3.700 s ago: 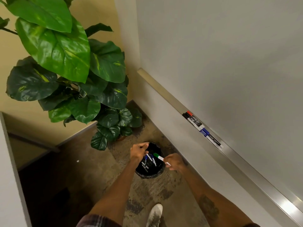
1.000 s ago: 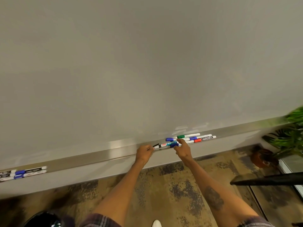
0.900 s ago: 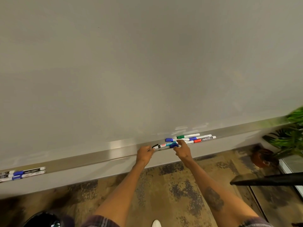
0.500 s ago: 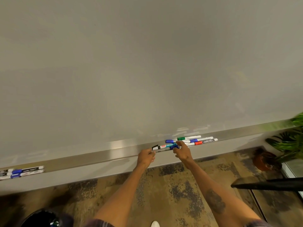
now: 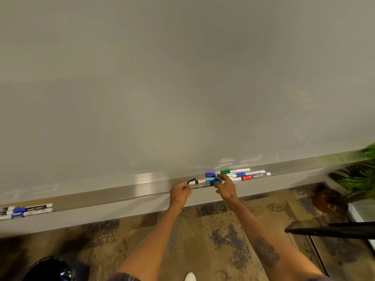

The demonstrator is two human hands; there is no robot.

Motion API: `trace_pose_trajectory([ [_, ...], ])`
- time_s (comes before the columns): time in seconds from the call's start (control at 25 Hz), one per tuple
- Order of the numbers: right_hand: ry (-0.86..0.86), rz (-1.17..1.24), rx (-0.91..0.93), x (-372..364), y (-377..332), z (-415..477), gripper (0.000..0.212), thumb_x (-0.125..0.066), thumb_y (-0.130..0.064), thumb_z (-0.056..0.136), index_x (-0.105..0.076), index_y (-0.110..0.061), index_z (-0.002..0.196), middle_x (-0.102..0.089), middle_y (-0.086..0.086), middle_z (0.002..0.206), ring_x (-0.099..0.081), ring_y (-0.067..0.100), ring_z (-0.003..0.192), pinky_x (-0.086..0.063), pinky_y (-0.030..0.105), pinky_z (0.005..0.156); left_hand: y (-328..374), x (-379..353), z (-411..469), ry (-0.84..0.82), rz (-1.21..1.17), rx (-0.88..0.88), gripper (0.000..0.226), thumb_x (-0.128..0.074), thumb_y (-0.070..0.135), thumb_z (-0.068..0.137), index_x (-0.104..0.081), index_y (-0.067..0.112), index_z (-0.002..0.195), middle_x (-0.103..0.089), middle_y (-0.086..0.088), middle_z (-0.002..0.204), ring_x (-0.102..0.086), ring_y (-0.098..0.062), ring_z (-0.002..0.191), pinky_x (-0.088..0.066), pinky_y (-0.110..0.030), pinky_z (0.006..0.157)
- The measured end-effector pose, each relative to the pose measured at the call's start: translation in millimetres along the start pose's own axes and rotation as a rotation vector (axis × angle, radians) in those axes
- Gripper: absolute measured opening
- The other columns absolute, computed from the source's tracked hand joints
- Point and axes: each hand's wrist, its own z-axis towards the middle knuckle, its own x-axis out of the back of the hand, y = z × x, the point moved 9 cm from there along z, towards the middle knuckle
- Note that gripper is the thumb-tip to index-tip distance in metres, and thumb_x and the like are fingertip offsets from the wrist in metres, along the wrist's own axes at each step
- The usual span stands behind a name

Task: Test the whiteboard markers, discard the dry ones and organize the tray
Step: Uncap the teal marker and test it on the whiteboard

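Observation:
A long metal tray (image 5: 113, 196) runs under the whiteboard (image 5: 182, 88). A white marker with a teal label (image 5: 203, 180) lies on the tray, black at its left end and blue at its right end. My left hand (image 5: 180, 192) pinches the black end, and my right hand (image 5: 226, 187) pinches the blue end. Just behind my right hand lie several more markers: a green-capped one (image 5: 225, 171), blue-capped ones (image 5: 211, 175), and a red-capped one (image 5: 246, 178). A second group of blue and black markers (image 5: 26, 209) lies at the tray's far left.
A black bin (image 5: 50, 268) with markers inside stands on the floor at the lower left. A potted plant (image 5: 361, 179) stands at the right. A dark bar-like object (image 5: 334, 230) juts in from the right edge. My white shoe (image 5: 190, 276) shows on the patterned carpet.
3.7 s ago my hands held a green marker over the bin; now they are at the tray. Over the last second both hands stay on the teal-labelled marker, its black end tipping up slightly.

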Motion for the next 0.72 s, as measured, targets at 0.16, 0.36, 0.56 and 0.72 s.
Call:
trace_pose_trajectory([
  [0.16, 0.108, 0.053, 0.081, -4, -18, -10, 0.033, -0.06, -0.022, 0.097, -0.056, -0.012, 0.128, -0.058, 0.01, 0.128, -0.058, 0.027, 0.115, -0.051, 0.041, 0.1, 5, 25, -4, 0.088, -0.14, -0.01, 0.023, -0.06, 0.008, 0.097, -0.068, 0.006, 0.118, -0.069, -0.001, 0.093, -0.07, -0.026, 0.098, -0.057, -0.033, 0.093],
  [0.36, 0.133, 0.254, 0.158, -16, -55, -34, 0.023, -0.064, -0.03, 0.094, -0.063, -0.017, 0.113, -0.065, 0.01, 0.111, -0.064, 0.024, 0.1, -0.056, 0.027, 0.082, 23, 66, -11, 0.177, -0.377, 0.006, 0.024, -0.068, 0.005, 0.091, -0.07, 0.005, 0.115, -0.071, -0.005, 0.102, -0.07, -0.018, 0.094, -0.059, -0.03, 0.088],
  [0.56, 0.086, 0.317, 0.226, -36, -93, -75, 0.012, -0.066, -0.022, 0.092, -0.069, -0.025, 0.081, -0.065, 0.004, 0.086, -0.066, 0.027, 0.088, -0.055, 0.032, 0.079, 50, 101, -31, 0.189, -0.587, -0.073, 0.021, -0.067, 0.006, 0.092, -0.07, 0.005, 0.112, -0.072, -0.006, 0.103, -0.069, -0.018, 0.093, -0.06, -0.024, 0.078],
  [0.72, 0.082, 0.033, 0.374, -60, -122, -109, 0.025, -0.066, -0.046, 0.089, -0.07, -0.024, 0.099, -0.059, -0.001, 0.102, -0.061, 0.019, 0.091, -0.049, 0.022, 0.072, 78, 131, -55, 0.195, -0.595, -0.209, 0.009, -0.066, 0.012, 0.093, -0.072, 0.012, 0.1, -0.075, -0.006, 0.092, -0.066, -0.011, 0.078, -0.058, -0.021, 0.07],
])
